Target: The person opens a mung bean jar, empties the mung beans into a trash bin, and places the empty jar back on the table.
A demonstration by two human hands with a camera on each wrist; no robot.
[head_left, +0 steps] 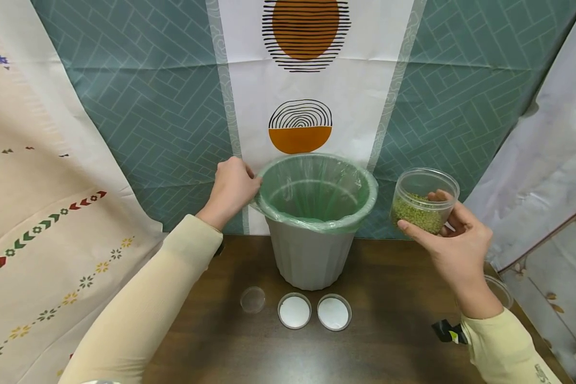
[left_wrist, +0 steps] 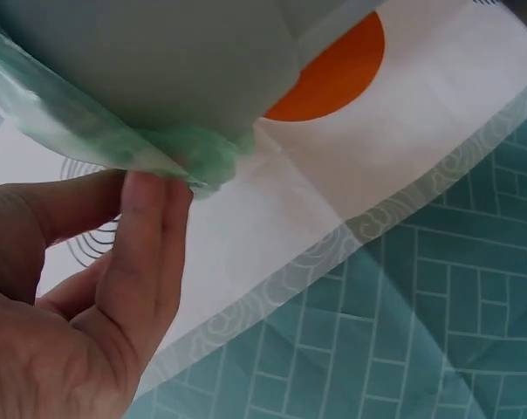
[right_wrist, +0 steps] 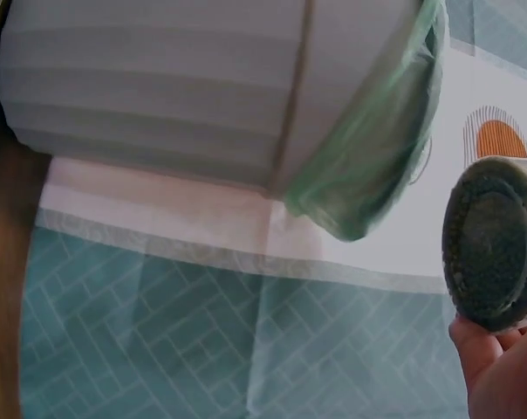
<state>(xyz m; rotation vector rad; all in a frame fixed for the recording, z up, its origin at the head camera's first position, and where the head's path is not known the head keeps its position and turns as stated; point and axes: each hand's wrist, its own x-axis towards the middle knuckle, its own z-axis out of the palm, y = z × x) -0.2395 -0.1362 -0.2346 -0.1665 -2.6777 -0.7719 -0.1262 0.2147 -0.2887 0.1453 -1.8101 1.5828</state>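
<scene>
A grey trash bin (head_left: 312, 256) stands on the table, lined with a green plastic bag (head_left: 317, 208) folded over its rim. At the bin's left rim my left hand (head_left: 235, 186) pinches the bag's edge; the left wrist view shows thumb and fingertips on the green film (left_wrist: 185, 157). To the right of the bin, raised above the table, my right hand (head_left: 461, 240) grips a clear round jar (head_left: 427, 184) partly filled with small green beans (head_left: 417, 213). The jar is lidless and slightly tilted. Its underside (right_wrist: 490, 244) faces the right wrist camera.
Two small round dishes of white material (head_left: 294, 311) (head_left: 334, 312) and a clear small lid or dish (head_left: 253, 300) lie in front of the bin. A clear round lid (head_left: 499, 292) is partly hidden behind my right wrist. Patterned cloth (head_left: 168, 106) hangs close behind.
</scene>
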